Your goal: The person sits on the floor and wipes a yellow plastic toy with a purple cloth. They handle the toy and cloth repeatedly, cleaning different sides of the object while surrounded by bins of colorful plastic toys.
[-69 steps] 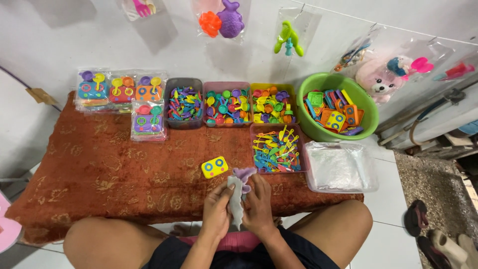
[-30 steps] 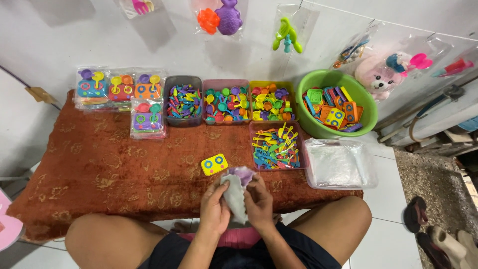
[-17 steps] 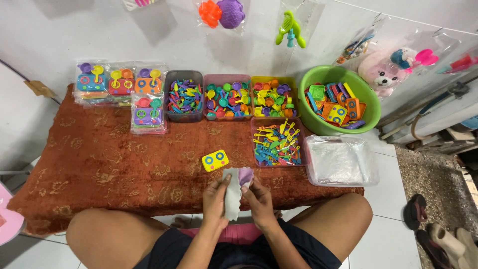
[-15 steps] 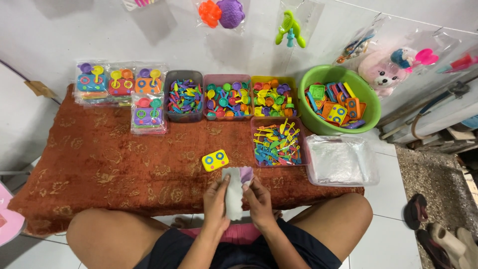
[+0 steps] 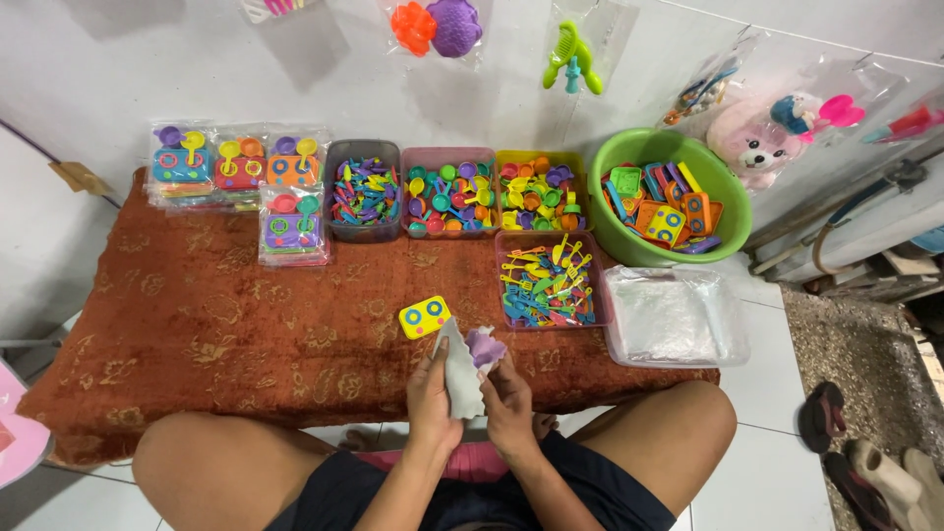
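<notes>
My left hand [image 5: 431, 389] grips a small clear plastic bag [image 5: 459, 371] held upright at the near edge of the rust-red cloth [image 5: 197, 324]. My right hand [image 5: 506, 391] pinches a small purple toy piece [image 5: 485, 346] at the bag's right side, touching the bag. A yellow toy stove plate [image 5: 424, 317] with blue and purple rings lies on the cloth just left of the bag's top, apart from both hands.
Along the back stand packed toy sets [image 5: 236, 172], a grey bin [image 5: 363, 192], a pink bin [image 5: 449, 193], a yellow bin [image 5: 539, 187] and a green basin [image 5: 673, 197] of toy stoves. A pink tray of utensils [image 5: 549, 278] and a clear tub of bags [image 5: 675, 317] sit right.
The bag has turned more upright between my hands, and the purple piece now sits at its right side. The camera view has shifted slightly.
</notes>
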